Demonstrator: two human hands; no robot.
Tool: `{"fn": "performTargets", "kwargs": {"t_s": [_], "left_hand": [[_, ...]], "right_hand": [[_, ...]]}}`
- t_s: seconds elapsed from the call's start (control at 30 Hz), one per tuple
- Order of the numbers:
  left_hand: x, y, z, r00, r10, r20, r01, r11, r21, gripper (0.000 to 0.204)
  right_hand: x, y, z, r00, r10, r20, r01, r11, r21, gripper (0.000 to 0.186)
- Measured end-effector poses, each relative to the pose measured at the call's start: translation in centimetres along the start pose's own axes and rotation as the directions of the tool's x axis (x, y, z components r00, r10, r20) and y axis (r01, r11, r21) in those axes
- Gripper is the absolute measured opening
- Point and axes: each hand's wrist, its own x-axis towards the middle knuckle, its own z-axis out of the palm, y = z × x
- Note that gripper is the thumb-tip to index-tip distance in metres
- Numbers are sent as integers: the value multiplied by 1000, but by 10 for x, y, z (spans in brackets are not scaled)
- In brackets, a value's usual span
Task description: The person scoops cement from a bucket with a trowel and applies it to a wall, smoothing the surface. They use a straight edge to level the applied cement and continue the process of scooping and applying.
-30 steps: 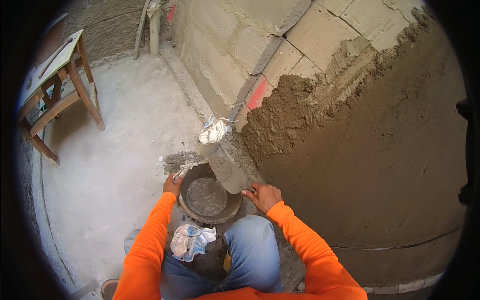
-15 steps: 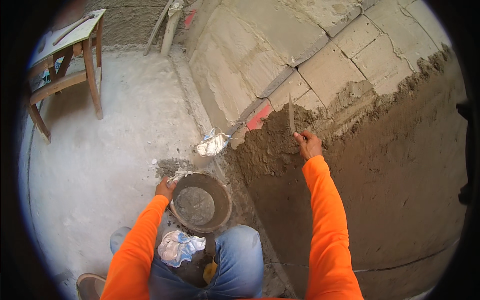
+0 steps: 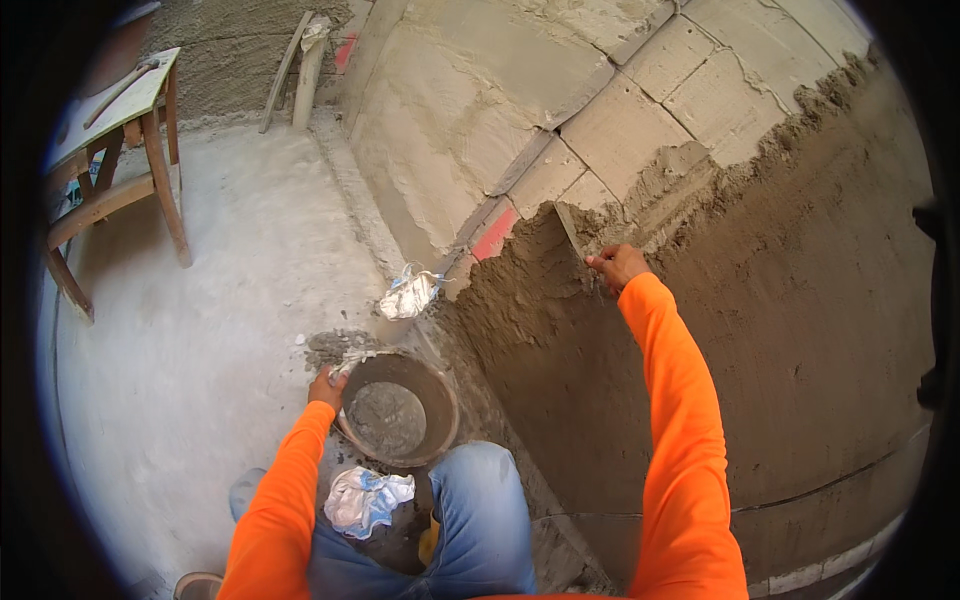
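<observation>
My right hand (image 3: 618,266) is closed on a trowel (image 3: 570,230), whose narrow blade lies against wet mortar (image 3: 530,275) on the wall. Its handle is mostly hidden in my fingers. With my left hand (image 3: 327,387) I grip the left rim of a round bucket (image 3: 447,405); some grey mortar (image 3: 388,418) sits in its bottom. Rough mortar surrounds the blade, while smoother mortar (image 3: 760,340) covers the wall to the right. Bare blocks (image 3: 625,125) show above it, with a small red patch (image 3: 495,234) beside the mortar's left edge.
A crumpled white and blue sack (image 3: 366,500) lies between my knees. Another wrapped bundle (image 3: 408,296) stands beyond the bucket at the wall's foot. At the far left is a wooden table (image 3: 110,125) with a hammer-like tool (image 3: 120,95) on it. Boards (image 3: 308,75) lean at the back.
My right hand has shifted slightly up the wall, and the trowel blade has tilted to the left onto the mortar. My left hand stays on the bucket rim. The view has turned a little rightward.
</observation>
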Motion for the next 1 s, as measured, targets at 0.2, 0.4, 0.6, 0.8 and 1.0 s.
{"fn": "performTargets", "kwargs": {"t_s": [0.2,0.4,0.6,0.8,1.0], "left_hand": [[-2,6,-3,999,-26,47,26,1000,-4,69],[-3,5,-3,1000,-17,4,17,1000,-13,65],[-5,12,-8,1000,-16,16,15,1000,15,67],[-7,14,-5,999,21,-33,-21,999,28,69],[11,-10,2,999,51,-18,-50,997,50,69]], "right_hand": [[-60,-32,-22,916,-206,-344,27,888,-459,42],[-92,-49,1,895,-386,-221,353,919,-175,37],[-42,-29,99,641,-545,540,-230,535,813,36],[-49,6,158,985,-135,-104,159,948,275,40],[-150,2,265,758,-323,567,164,935,314,40]]}}
